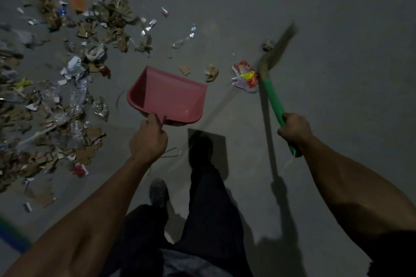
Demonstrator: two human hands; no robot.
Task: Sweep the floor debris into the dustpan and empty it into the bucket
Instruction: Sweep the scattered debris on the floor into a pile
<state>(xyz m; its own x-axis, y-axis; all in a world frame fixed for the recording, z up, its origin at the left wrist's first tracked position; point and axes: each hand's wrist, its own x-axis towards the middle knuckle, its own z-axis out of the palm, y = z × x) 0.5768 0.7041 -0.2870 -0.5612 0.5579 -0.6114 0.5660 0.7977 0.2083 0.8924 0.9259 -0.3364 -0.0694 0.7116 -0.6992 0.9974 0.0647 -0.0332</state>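
Note:
My left hand [148, 138] grips the handle of a pink dustpan [167, 96], held above the grey floor with its mouth pointing away from me; the pan looks empty. My right hand [295, 129] grips the green handle of a broom [273, 100], whose blurred straw head [280, 46] reaches out to the upper right. A crumpled red, yellow and white wrapper [245, 76] lies just left of the broom's neck. Small cardboard scraps [211, 73] lie between the wrapper and the dustpan. No bucket is in view.
A wide spread of debris [56, 74], made of torn cardboard, foil and plastic wrappers, covers the floor on the left and upper left. My legs and shoes [200, 148] stand below the dustpan. A green and blue edge [11, 234] shows at the lower left.

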